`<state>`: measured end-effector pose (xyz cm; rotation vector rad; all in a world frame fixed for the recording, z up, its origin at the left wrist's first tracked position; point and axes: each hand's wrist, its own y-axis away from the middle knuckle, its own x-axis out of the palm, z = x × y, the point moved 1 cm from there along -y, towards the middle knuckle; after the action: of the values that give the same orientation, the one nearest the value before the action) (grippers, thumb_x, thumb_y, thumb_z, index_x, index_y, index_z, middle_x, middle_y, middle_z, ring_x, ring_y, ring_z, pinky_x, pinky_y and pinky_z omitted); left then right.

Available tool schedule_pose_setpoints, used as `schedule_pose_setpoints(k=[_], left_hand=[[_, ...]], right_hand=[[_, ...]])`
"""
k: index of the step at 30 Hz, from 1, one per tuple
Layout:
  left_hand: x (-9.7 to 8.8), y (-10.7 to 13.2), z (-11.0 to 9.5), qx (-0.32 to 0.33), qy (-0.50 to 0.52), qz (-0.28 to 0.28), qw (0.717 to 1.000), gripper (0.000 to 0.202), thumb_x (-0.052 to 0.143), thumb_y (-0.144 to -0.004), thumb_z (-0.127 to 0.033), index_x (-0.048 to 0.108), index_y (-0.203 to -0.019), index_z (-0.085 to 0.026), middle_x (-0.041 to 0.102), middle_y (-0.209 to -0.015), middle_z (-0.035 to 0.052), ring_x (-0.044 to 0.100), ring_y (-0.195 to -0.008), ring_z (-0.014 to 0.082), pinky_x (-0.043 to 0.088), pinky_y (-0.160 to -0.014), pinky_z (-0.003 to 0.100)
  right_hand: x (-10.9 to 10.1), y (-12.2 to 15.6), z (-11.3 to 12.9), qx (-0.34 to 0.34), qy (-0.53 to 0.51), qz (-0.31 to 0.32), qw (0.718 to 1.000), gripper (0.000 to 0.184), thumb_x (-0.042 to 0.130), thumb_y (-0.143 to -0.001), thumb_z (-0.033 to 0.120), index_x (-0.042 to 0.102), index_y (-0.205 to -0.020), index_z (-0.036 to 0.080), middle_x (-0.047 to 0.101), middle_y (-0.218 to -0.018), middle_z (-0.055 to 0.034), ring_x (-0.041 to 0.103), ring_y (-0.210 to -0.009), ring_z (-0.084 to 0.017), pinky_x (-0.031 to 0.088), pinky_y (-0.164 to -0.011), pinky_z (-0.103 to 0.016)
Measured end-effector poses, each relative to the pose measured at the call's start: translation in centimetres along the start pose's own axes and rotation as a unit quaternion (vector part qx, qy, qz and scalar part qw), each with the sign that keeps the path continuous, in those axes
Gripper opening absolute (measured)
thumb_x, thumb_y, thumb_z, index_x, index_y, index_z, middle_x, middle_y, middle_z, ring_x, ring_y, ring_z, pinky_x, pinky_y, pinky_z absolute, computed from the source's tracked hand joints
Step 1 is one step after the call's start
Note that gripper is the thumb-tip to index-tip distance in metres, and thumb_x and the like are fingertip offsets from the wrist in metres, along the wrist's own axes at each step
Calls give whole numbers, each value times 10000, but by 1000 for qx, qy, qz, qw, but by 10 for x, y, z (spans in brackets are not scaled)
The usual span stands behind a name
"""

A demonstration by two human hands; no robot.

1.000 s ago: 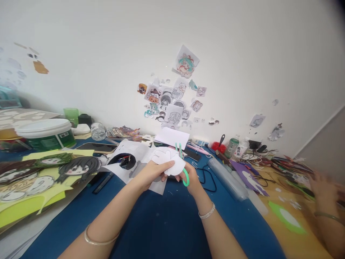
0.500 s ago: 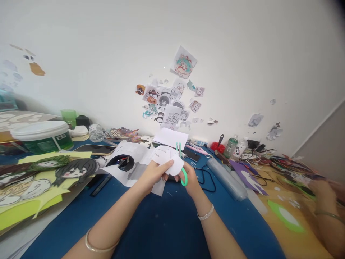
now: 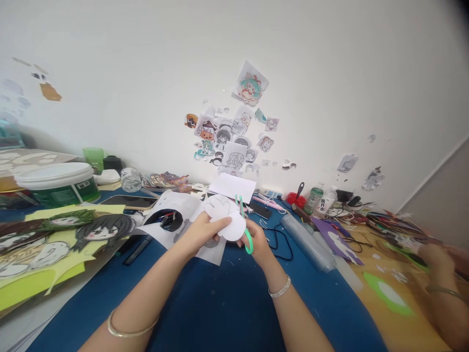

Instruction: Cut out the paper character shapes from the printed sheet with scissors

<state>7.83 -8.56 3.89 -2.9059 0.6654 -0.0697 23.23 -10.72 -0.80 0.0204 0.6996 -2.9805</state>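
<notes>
At far left a white-lidded green plastic tub (image 3: pixel 58 182) stands behind yellow foam sheets bearing cut-out cartoon heads (image 3: pixel 54 239), well apart from the work. At centre, above the blue table mat (image 3: pixel 220 303), the left hand (image 3: pixel 200 233) pinches a white paper cut-out with a rounded outline (image 3: pixel 227 220), thumb on top and fingers beneath. The right hand (image 3: pixel 256 242) is closed through the loops of green-handled scissors (image 3: pixel 245 226), blades pointing up along the cut-out's right edge; whether the blades are parted cannot be told. Risk: the left thumb lies just beside the blade line, so a hurried cut could nick it; the unsupported paper may flex and tear or let the cut wander off the outline. A black cable (image 3: pixel 282 247) lies near the right wrist and could snag. At far right another person's hand (image 3: pixel 434 256) works over the wooden tabletop (image 3: pixel 395 322), well apart.
</notes>
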Motion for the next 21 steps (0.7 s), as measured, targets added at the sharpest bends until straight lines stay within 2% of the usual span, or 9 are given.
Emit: schedule_pose_setpoints(k=[9,14,21], left_hand=[[-9,-4,4,31,-33,17,999,337,611,-680,-386,561,-915,-150,550,-664,2,451,-492,96,361,-418,209],[-13,-6,7,16,-61,30,998,297,587,-696,-430,575,-723,-135,513,-524,-14,421,-441,88,348,-441,215],[-15,-7,7,17,-66,10,998,297,586,-697,-434,581,-698,-137,525,-512,-9,444,-452,99,347,-452,214]], right_hand=[[-7,0,-7,11,0,19,1000,377,634,-718,442,577,-905,119,470,-486,37,390,-442,-74,313,-431,-204],[-4,1,-3,13,-15,31,999,357,630,-733,409,571,-926,115,449,-473,49,375,-434,-71,306,-439,-208],[-5,1,-3,3,0,50,999,388,606,-733,461,543,-908,120,458,-487,43,380,-436,-77,304,-441,-217]])
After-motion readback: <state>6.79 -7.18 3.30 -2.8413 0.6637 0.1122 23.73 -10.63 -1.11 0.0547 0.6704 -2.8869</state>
